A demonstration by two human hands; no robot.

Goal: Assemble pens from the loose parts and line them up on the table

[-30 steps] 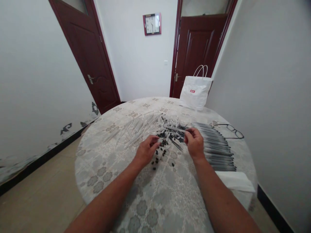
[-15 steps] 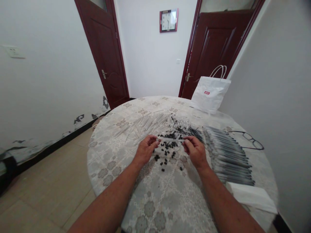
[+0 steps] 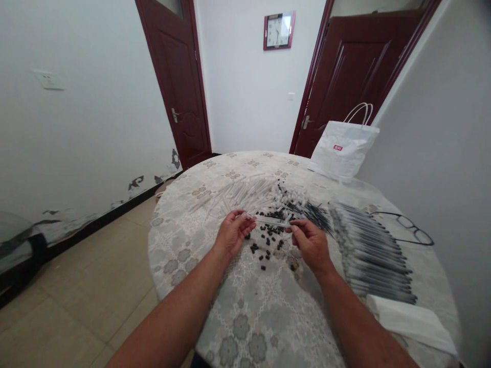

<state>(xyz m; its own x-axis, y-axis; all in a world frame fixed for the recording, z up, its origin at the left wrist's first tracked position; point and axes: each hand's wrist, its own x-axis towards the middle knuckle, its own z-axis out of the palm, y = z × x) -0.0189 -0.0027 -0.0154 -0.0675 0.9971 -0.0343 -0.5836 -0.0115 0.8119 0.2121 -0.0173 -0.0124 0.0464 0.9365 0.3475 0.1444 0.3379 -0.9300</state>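
You have one end of a tube (image 3: 271, 221) in your left hand (image 3: 232, 234) and the other end in your right hand (image 3: 311, 242). It goes across, over the caps (image 3: 254, 248) on the table (image 3: 230, 296). Behind your left hand is a pile of tubes (image 3: 245, 191). Behind your right hand are sticks (image 3: 317, 216). Farther right is a row of pens (image 3: 378, 255). The glasses (image 3: 406, 222) lie right of the row, by its far part. A packet (image 3: 412, 319) lies just beside the row's near end. A bag (image 3: 343, 158) stands at the back right.
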